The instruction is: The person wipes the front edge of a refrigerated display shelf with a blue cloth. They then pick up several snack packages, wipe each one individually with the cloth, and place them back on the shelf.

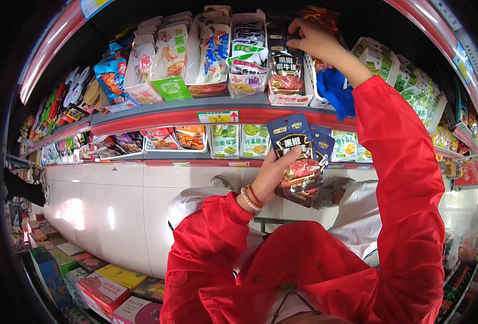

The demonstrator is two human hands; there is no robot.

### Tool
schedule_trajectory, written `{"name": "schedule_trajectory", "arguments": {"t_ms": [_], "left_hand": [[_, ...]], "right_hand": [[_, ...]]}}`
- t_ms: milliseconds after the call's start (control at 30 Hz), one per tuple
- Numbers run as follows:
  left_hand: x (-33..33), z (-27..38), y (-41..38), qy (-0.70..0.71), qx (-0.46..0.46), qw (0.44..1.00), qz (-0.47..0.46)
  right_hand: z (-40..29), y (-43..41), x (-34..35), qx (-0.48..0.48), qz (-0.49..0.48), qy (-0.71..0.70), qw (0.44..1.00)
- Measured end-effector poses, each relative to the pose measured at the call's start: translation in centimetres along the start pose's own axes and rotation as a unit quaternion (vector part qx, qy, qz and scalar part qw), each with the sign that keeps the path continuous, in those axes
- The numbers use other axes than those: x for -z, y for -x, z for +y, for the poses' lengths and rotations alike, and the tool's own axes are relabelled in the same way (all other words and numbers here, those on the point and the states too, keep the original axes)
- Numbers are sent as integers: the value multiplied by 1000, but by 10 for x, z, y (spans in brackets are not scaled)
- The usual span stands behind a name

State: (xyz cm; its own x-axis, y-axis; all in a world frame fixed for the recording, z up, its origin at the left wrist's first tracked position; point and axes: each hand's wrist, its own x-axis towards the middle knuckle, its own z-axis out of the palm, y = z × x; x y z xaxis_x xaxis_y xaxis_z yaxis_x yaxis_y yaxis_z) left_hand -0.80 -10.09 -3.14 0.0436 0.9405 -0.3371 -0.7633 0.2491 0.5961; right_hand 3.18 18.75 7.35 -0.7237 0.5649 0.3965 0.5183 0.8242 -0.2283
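My left hand grips several dark vacuum-style food pouches, fanned out, with a picture of red meat on the front one. They are below the shelf edge, over my lap. My right hand reaches over the upper shelf, thumb and fingers apart, above the back of a row of matching dark pouches. That row stands in a white display box. No pouch shows between these fingers, though the dark background hides detail there. Beside the box, a blue cloth hangs over the rim of a white plastic basket.
Other snack boxes line the upper shelf, which has a red price rail. Below, green-and-white pouches stand on a lower shelf. Behind at left, stacked cartons border the tiled floor. My shoes are beneath the shelves.
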Motion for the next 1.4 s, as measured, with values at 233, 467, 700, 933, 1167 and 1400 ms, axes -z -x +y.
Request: {"name": "schedule_trajectory", "arguments": {"t_ms": [233, 467, 700, 933, 1167, 1400], "left_hand": [[3, -2, -4, -2, 2, 1000, -19], [0, -4, -8, -8, -6, 999, -37], [6, 0, 0, -9, -1, 1000, -5], [2, 0, -4, -18, 6, 1000, -21], [10, -3, -3, -14, -5, 1000, 3], [6, -4, -6, -17, -2, 1000, -15]], "right_hand": [[25, -28, -13, 29, 38, 44, 998], [77, -40, -18, 59, 5, -118, 991], [22, -30, -5, -46, 0, -179, 983], [42, -46, -2, -20, 16, -234, 972], [15, -33, -6, -8, -116, -121, 986], [9, -20, -1, 4, -115, -89, 989]]}}
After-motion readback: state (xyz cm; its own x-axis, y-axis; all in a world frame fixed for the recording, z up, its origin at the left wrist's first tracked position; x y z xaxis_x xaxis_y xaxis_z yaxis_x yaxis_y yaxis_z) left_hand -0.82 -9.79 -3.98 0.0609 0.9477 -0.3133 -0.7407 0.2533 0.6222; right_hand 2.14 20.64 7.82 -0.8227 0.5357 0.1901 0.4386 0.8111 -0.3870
